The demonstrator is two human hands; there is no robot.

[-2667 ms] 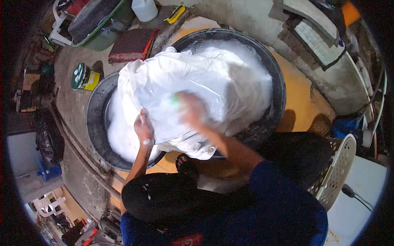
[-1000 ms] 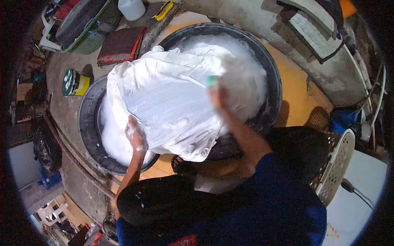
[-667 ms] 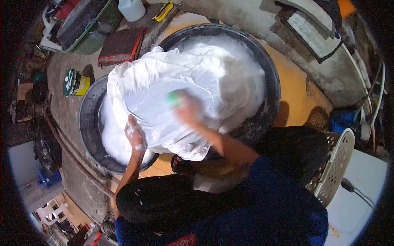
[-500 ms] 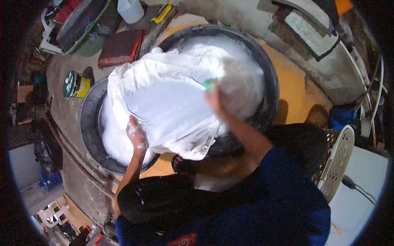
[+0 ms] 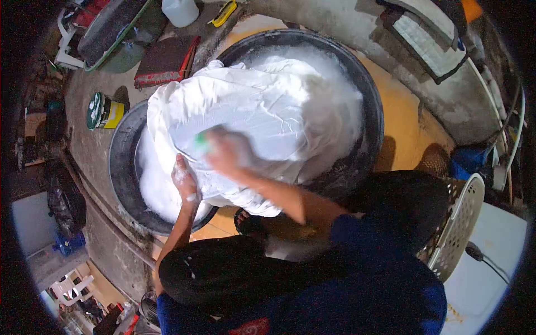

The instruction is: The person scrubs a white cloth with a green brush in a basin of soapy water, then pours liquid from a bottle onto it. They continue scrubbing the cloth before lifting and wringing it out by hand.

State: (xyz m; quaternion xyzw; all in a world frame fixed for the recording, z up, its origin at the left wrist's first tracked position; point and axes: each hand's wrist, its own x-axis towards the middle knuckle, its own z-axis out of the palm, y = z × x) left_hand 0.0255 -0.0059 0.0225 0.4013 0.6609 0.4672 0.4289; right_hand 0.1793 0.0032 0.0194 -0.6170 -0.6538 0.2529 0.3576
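Note:
A wet white cloth [image 5: 223,92] lies spread across a large dark tub [image 5: 374,106] and a smaller dark tub [image 5: 119,167] full of suds. My left hand [image 5: 185,181] is closed on the cloth's near-left edge, with foam on the fingers. Over the middle of the cloth, my right hand [image 5: 224,155] is blurred by motion, closed around a green scrub brush [image 5: 201,140]. The brush's underside is hidden, and the blur hides its exact shape. Foamy water fills the large tub on the right of the cloth.
Behind the tubs stand a small yellow-and-green bucket [image 5: 113,114], a dark red flat case [image 5: 166,61], a green basin [image 5: 123,53] and a white jug [image 5: 180,12]. A yellow-handled brush [image 5: 224,13] lies nearby. At right is a cream perforated basket [image 5: 459,229].
My right hand has swept the green scrub brush left and nearer to me across the cloth, from its right side toward my left hand. My left hand keeps its grip.

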